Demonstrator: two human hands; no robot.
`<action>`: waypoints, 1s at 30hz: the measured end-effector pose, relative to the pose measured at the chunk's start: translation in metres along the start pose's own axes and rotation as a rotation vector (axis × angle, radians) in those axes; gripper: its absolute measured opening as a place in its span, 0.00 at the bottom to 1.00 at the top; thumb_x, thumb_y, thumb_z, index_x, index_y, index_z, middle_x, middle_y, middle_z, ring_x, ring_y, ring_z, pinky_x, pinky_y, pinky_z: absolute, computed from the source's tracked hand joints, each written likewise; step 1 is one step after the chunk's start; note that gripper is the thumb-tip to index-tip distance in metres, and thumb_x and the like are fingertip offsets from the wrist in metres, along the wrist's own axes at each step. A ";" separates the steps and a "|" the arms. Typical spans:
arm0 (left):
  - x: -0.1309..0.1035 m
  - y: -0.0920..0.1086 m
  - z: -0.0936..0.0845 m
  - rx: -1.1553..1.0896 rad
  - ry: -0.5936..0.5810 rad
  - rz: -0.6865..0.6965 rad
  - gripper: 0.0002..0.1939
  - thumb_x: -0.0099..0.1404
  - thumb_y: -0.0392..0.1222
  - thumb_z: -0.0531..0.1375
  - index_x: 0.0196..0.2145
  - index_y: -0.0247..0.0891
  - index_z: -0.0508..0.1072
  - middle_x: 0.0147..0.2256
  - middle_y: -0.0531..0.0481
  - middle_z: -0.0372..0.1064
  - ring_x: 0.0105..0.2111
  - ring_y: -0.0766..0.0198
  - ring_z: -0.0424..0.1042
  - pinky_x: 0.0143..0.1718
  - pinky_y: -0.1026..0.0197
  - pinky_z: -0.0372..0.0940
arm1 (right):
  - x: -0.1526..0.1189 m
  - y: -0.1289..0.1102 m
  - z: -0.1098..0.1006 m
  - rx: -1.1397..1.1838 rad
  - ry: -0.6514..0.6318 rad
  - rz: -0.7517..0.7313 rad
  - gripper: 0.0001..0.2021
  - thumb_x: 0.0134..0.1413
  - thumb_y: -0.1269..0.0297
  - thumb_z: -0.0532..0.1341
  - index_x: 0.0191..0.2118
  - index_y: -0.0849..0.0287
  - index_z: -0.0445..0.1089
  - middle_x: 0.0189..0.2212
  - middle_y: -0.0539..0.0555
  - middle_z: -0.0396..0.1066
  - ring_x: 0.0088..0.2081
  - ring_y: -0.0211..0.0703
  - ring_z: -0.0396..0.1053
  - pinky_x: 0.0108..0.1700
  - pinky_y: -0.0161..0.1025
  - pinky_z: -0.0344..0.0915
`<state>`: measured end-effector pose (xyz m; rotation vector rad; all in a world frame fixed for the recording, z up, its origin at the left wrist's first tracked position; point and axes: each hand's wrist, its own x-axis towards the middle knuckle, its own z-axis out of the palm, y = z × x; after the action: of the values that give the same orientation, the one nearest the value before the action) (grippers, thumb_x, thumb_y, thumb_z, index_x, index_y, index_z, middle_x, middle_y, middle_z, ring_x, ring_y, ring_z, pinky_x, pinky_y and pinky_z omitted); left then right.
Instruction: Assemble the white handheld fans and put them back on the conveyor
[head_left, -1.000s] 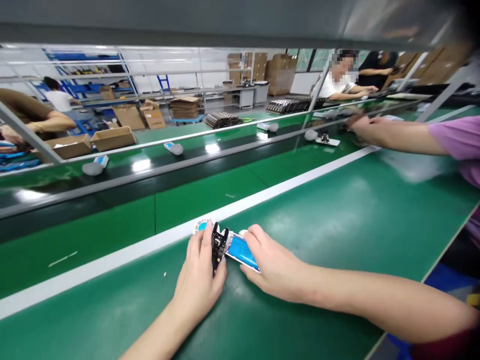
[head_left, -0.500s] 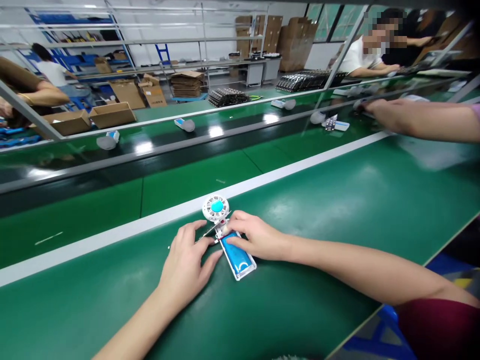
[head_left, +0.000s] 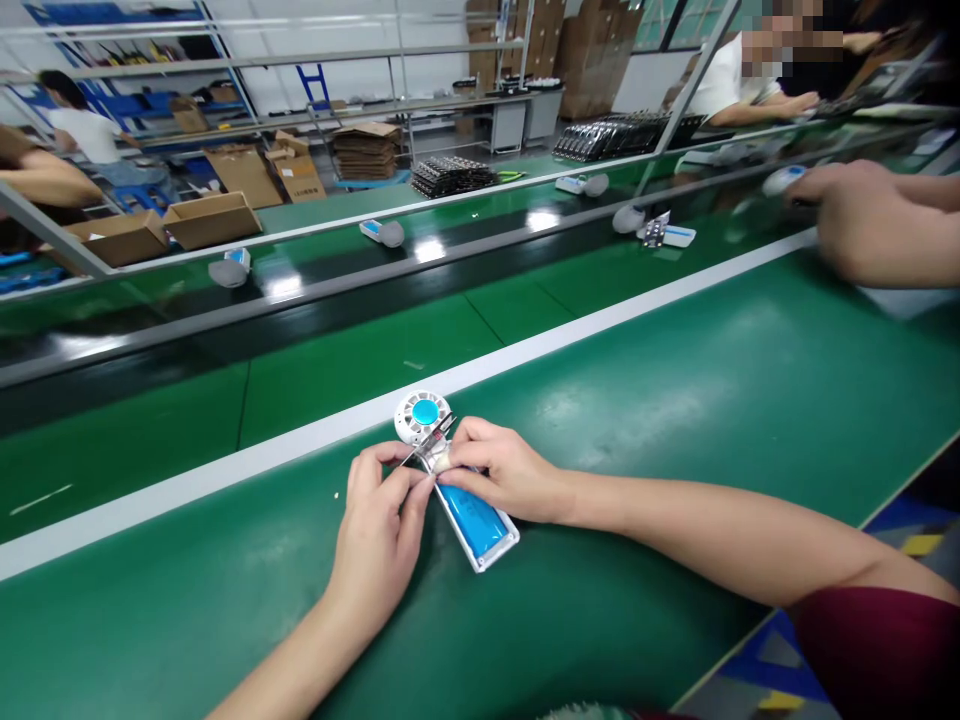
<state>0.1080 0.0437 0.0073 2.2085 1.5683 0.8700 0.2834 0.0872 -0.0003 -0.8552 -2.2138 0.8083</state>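
Holding the little fan half-shell (head_left: pixel 459 487) flat on the green table (head_left: pixel 675 400) is the main thing here, so it does not slide while small parts are fiddled with. It lies near the person, just this side of the white stripe (head_left: pixel 225 470), with its round white head and blue middle (head_left: pixel 424 414) pointing far and its blue battery (head_left: pixel 475 520) pointing near. I think it works best to press gently and move slowly, because the thin wires (head_left: pixel 427 443) at the neck look easy to bend or pull loose. The left hand (head_left: pixel 379 535) comes in from the near left, palm down, with thumb and first finger pinching the thin wires. The right hand (head_left: pixel 504 473) reaches across from the right with its arm low over the table, its fingers curled and its fingertips pressing on the neck of the fan, just above the battery. Both hands almost touch each other there. Farther off, a dark belt (head_left: pixel 337 290) carries more grey and white fan pieces (head_left: pixel 229 271). At the far right, another person's hand (head_left: pixel 862 215) rests by the belt. Far back stand cardboard boxes (head_left: pixel 202 218).
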 end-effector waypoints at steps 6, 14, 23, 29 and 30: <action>-0.001 0.002 -0.007 0.032 -0.003 -0.010 0.08 0.62 0.41 0.51 0.30 0.39 0.68 0.39 0.47 0.57 0.40 0.62 0.61 0.39 0.59 0.61 | 0.006 -0.003 0.006 -0.157 -0.049 -0.078 0.08 0.54 0.66 0.56 0.29 0.60 0.70 0.28 0.51 0.63 0.32 0.37 0.62 0.34 0.34 0.58; -0.008 -0.012 -0.029 0.015 -0.107 -0.118 0.24 0.61 0.40 0.50 0.55 0.43 0.50 0.27 0.55 0.59 0.24 0.70 0.62 0.27 0.66 0.63 | 0.014 -0.006 0.005 0.127 -0.097 0.074 0.09 0.54 0.68 0.55 0.26 0.63 0.69 0.25 0.49 0.59 0.29 0.33 0.60 0.32 0.31 0.57; -0.015 -0.004 -0.012 0.033 -0.137 -0.025 0.21 0.63 0.37 0.45 0.55 0.43 0.54 0.44 0.45 0.61 0.40 0.64 0.67 0.38 0.62 0.65 | 0.013 -0.022 0.005 0.181 -0.001 0.088 0.09 0.51 0.72 0.55 0.21 0.64 0.64 0.24 0.48 0.56 0.27 0.32 0.58 0.28 0.30 0.55; -0.013 -0.004 -0.011 0.016 -0.134 -0.010 0.21 0.64 0.38 0.45 0.55 0.43 0.54 0.45 0.44 0.61 0.41 0.63 0.67 0.41 0.60 0.65 | 0.011 -0.020 0.005 0.108 -0.020 0.066 0.09 0.50 0.71 0.55 0.21 0.63 0.63 0.24 0.48 0.57 0.25 0.31 0.56 0.27 0.30 0.54; -0.013 -0.004 -0.011 0.020 -0.133 -0.008 0.21 0.64 0.38 0.45 0.55 0.43 0.54 0.45 0.44 0.61 0.41 0.63 0.67 0.41 0.60 0.65 | 0.011 -0.019 0.005 0.101 -0.017 0.065 0.09 0.50 0.71 0.55 0.21 0.63 0.63 0.24 0.48 0.56 0.25 0.31 0.56 0.26 0.30 0.54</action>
<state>0.0949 0.0321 0.0094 2.2227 1.5284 0.6925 0.2663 0.0823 0.0144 -0.8776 -2.1494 0.9536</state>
